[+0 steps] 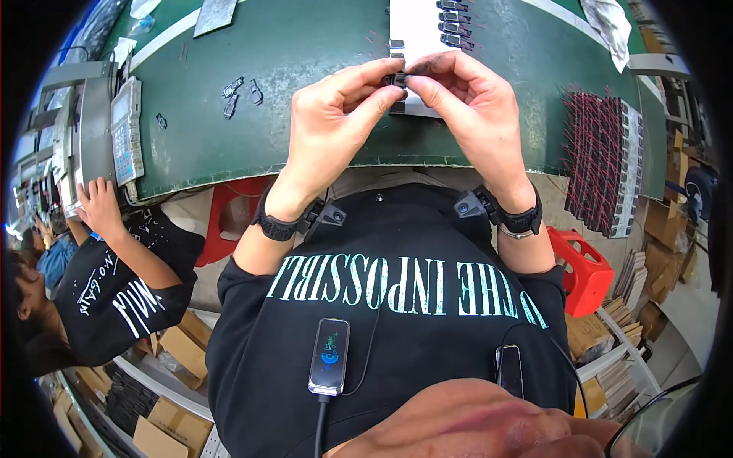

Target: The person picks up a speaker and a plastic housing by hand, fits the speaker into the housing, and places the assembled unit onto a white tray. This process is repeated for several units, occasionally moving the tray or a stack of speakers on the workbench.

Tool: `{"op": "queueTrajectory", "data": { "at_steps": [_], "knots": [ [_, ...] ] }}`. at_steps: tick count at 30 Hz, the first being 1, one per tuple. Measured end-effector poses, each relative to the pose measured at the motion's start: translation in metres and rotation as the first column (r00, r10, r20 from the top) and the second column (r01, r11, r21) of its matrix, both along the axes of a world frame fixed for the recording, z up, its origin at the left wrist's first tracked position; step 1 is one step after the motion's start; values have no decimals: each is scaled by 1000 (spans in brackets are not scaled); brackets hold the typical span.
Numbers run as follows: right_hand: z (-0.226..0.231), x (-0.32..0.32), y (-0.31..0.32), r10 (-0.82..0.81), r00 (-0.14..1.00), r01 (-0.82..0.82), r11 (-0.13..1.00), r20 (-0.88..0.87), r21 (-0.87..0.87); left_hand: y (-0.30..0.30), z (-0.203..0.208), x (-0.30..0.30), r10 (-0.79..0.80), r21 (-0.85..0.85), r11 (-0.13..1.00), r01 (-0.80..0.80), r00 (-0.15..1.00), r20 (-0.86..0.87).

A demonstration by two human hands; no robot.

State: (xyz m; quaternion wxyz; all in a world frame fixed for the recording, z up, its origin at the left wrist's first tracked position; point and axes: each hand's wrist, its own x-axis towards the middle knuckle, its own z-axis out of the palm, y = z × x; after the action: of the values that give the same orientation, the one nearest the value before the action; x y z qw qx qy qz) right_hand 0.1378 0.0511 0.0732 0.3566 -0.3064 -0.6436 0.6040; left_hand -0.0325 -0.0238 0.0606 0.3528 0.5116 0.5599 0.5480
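Observation:
Between my fingertips is a small black plastic part (398, 79), held over the near end of a white board (416, 34). My left hand (330, 114) pinches it from the left with thumb and index finger. From the other side my right hand (482, 103) closes its thumb and fingers on the same part; dark smudges show on its fingertips. Finer details of the part are hidden by the fingers. A row of black modules (455, 27) with thin red wires lies along the right of the white board. Small dark pieces (396, 49) sit at its left edge, just beyond my fingers.
Several loose black parts (231, 90) lie on the green table (206, 145) to the left, near a grey device with keypad (126, 130). At the right edge are many red-wired black modules (599, 153). A red stool (584, 271) stands below. A co-worker's hand (99, 206) is far left.

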Motion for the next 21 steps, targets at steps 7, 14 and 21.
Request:
{"op": "queueTrajectory", "data": {
  "at_steps": [7, 14, 21],
  "knots": [
    [-5, 6, 11, -5, 998, -2, 993, 56, 120, -1, -2, 4, 26, 65, 998, -22, 998, -50],
    [-3, 9, 32, 272, 962, -274, 956, -33, -107, 0, 3, 5, 38, 76, 997, -33, 997, -61],
    [4, 8, 27, 224, 971, -223, 975, 88, -13, 2, 3, 7, 21, 92, 996, -14, 997, -76]
  ]
}}
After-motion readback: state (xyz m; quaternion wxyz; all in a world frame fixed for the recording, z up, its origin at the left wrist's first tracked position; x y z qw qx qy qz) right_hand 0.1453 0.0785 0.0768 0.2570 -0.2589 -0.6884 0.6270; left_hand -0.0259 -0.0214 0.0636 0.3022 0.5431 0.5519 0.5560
